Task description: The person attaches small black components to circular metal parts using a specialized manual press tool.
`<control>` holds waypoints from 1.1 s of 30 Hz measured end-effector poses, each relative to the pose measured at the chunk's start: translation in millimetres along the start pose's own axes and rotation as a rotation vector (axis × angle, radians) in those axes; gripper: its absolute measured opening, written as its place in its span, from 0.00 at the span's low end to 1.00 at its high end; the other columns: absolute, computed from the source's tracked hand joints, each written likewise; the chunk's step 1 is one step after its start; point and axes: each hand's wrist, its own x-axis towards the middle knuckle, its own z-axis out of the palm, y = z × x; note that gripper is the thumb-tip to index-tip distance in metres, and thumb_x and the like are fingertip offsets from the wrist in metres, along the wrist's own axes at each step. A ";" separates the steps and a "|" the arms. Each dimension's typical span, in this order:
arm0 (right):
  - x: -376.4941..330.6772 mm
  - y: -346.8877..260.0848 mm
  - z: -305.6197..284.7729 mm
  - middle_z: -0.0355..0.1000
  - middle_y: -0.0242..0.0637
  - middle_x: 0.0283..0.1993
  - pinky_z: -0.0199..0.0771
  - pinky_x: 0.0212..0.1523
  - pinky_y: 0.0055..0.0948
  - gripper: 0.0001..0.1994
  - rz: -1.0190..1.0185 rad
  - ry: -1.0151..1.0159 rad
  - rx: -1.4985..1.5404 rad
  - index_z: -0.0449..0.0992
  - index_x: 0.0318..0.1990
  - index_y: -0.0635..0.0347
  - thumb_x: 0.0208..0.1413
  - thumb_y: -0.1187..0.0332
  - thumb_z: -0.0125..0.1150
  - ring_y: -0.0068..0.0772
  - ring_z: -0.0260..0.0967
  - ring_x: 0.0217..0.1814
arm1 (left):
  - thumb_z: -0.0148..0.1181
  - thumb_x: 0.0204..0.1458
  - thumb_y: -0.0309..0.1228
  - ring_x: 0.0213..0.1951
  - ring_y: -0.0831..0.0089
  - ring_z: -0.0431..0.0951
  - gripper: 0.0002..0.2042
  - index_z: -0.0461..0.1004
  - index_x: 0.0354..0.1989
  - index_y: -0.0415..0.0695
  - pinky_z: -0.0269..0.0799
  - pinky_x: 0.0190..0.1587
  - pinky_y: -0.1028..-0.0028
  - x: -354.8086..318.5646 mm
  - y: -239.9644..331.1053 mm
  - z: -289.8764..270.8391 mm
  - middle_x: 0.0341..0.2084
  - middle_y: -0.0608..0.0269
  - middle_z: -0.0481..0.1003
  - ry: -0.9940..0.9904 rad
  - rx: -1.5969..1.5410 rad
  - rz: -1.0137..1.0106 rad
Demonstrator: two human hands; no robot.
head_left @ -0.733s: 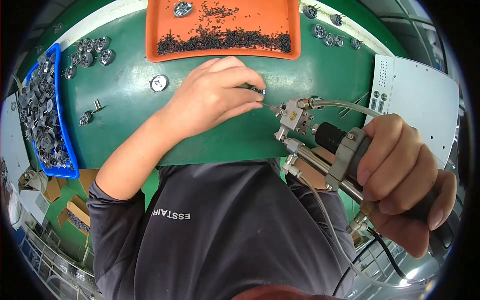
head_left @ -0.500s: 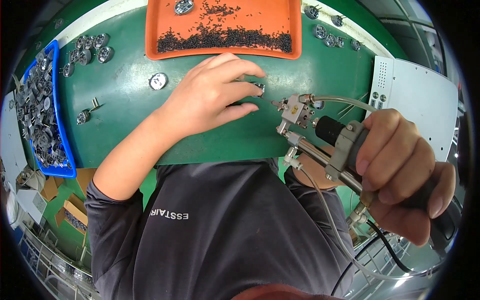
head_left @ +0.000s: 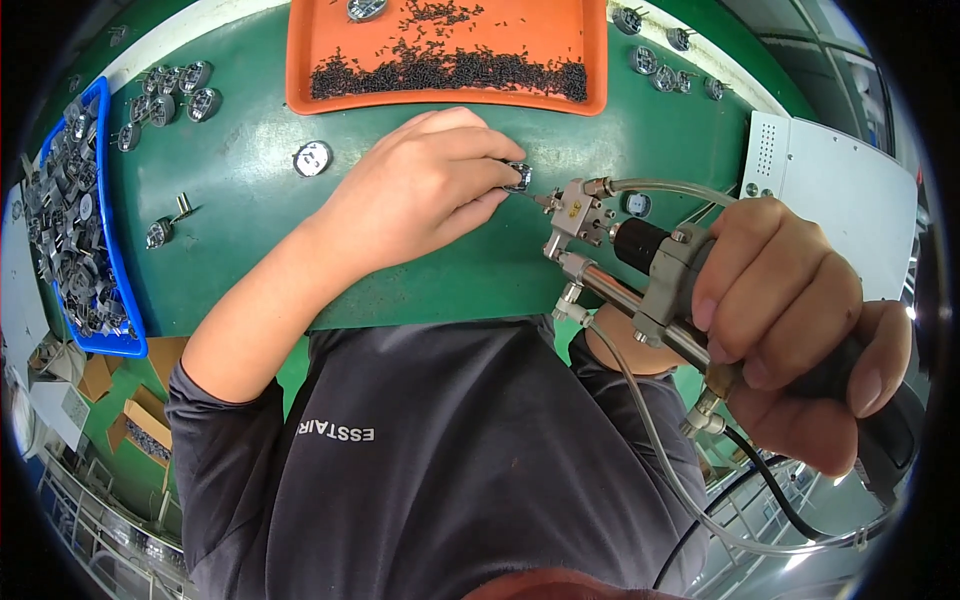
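A green surface (head_left: 450,295) spreads across the view. A white box (head_left: 850,190) stands at its right end, an orange tray (head_left: 570,25) at its far side, and a blue bin (head_left: 125,346) heaped with grey parts (head_left: 85,220) at its left. A hose-fed metal gun (head_left: 665,290) slants in from the right, the right hand (head_left: 785,300) clamping its grip around it. The left hand (head_left: 430,180) has its grip together on a small round part (head_left: 520,177), over the surface just below the tray. The gun's thin needle (head_left: 528,197) points at that part; whether they touch is too small to tell. Tiny black pieces (head_left: 450,78) are strewn in the tray.
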 end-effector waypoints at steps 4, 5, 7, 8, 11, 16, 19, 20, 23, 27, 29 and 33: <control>-18.6 -30.2 -34.6 0.67 0.22 0.24 0.67 0.26 0.24 0.14 0.004 0.004 -0.005 0.68 0.46 0.47 0.66 0.53 0.65 0.18 0.64 0.19 | 0.71 0.47 0.22 0.42 0.58 0.81 0.09 0.83 0.38 0.37 0.78 0.46 0.63 -1.2 1.0 -0.3 0.44 0.58 0.82 0.009 0.002 0.001; -16.1 -23.3 -19.8 0.67 0.22 0.24 0.67 0.26 0.24 0.14 0.002 0.008 -0.001 0.68 0.45 0.47 0.66 0.53 0.65 0.18 0.64 0.19 | 0.71 0.47 0.22 0.42 0.58 0.81 0.09 0.83 0.38 0.37 0.78 0.46 0.63 -1.3 1.7 0.1 0.43 0.58 0.82 0.005 0.004 -0.004; -10.3 -12.5 -10.8 0.66 0.22 0.24 0.67 0.26 0.24 0.14 0.004 0.016 -0.007 0.67 0.45 0.47 0.66 0.53 0.64 0.18 0.64 0.19 | 0.71 0.47 0.22 0.42 0.58 0.81 0.09 0.83 0.38 0.37 0.79 0.46 0.63 -1.6 2.3 0.6 0.43 0.58 0.82 0.003 0.004 -0.003; -9.8 -16.9 -15.2 0.66 0.22 0.23 0.67 0.25 0.24 0.14 0.005 0.018 -0.009 0.67 0.45 0.47 0.66 0.54 0.64 0.18 0.63 0.19 | 0.71 0.47 0.22 0.42 0.58 0.81 0.09 0.83 0.38 0.37 0.79 0.46 0.63 -2.1 2.1 0.0 0.43 0.58 0.82 0.004 0.007 -0.004; -9.9 -18.6 -12.1 0.66 0.22 0.23 0.66 0.25 0.24 0.13 0.008 0.028 -0.015 0.67 0.45 0.47 0.67 0.54 0.64 0.18 0.63 0.19 | 0.71 0.47 0.22 0.41 0.59 0.81 0.09 0.83 0.38 0.37 0.79 0.46 0.63 -3.1 0.9 -1.1 0.43 0.59 0.82 -0.001 0.008 0.003; -1.7 3.0 -25.9 0.66 0.22 0.23 0.66 0.25 0.25 0.13 0.010 0.048 -0.026 0.66 0.44 0.46 0.67 0.54 0.64 0.19 0.63 0.19 | 0.71 0.46 0.22 0.42 0.59 0.80 0.10 0.83 0.38 0.38 0.78 0.47 0.63 -0.9 -2.8 -3.2 0.43 0.59 0.82 -0.008 0.001 0.010; -2.3 2.5 -41.9 0.66 0.22 0.23 0.66 0.24 0.25 0.13 0.000 0.041 0.000 0.66 0.44 0.46 0.67 0.54 0.63 0.19 0.63 0.19 | 0.71 0.46 0.22 0.42 0.59 0.80 0.10 0.82 0.38 0.38 0.78 0.46 0.63 -3.0 -3.9 -5.3 0.43 0.59 0.82 0.006 0.007 -0.001; 11.2 24.1 -7.8 0.65 0.22 0.23 0.66 0.24 0.25 0.13 -0.015 0.041 0.026 0.65 0.44 0.46 0.67 0.54 0.63 0.19 0.62 0.18 | 0.70 0.46 0.22 0.42 0.59 0.80 0.10 0.82 0.38 0.38 0.78 0.46 0.62 -2.8 -2.0 -6.1 0.42 0.59 0.82 0.012 0.019 -0.003; 27.8 43.5 35.7 0.65 0.22 0.23 0.66 0.24 0.25 0.13 -0.094 0.032 0.159 0.65 0.43 0.46 0.67 0.55 0.63 0.19 0.62 0.18 | 0.69 0.47 0.23 0.42 0.59 0.80 0.08 0.81 0.37 0.38 0.78 0.46 0.61 -2.2 -5.3 3.0 0.41 0.59 0.81 0.005 0.020 0.082; 25.0 56.3 45.2 0.63 0.23 0.21 0.64 0.23 0.25 0.11 -0.212 0.027 0.119 0.62 0.43 0.49 0.68 0.59 0.60 0.19 0.60 0.18 | 0.67 0.49 0.28 0.43 0.62 0.79 0.07 0.81 0.36 0.40 0.78 0.47 0.63 -5.6 -0.7 5.0 0.38 0.64 0.80 -0.016 -0.009 -0.001; 13.9 50.3 41.0 0.67 0.24 0.23 0.66 0.18 0.27 0.16 -0.274 0.099 0.092 0.63 0.44 0.49 0.63 0.60 0.68 0.22 0.65 0.17 | 0.67 0.49 0.28 0.43 0.63 0.79 0.07 0.81 0.35 0.41 0.78 0.47 0.63 -8.8 4.3 5.1 0.38 0.65 0.80 0.010 0.029 -0.017; -7.6 2.6 6.9 0.65 0.18 0.22 0.60 0.28 0.20 0.14 -0.311 0.179 0.207 0.74 0.48 0.49 0.62 0.56 0.69 0.15 0.60 0.19 | 0.65 0.48 0.27 0.43 0.65 0.78 0.06 0.82 0.34 0.43 0.77 0.47 0.63 -12.9 11.7 -0.8 0.37 0.66 0.79 0.007 0.046 -0.018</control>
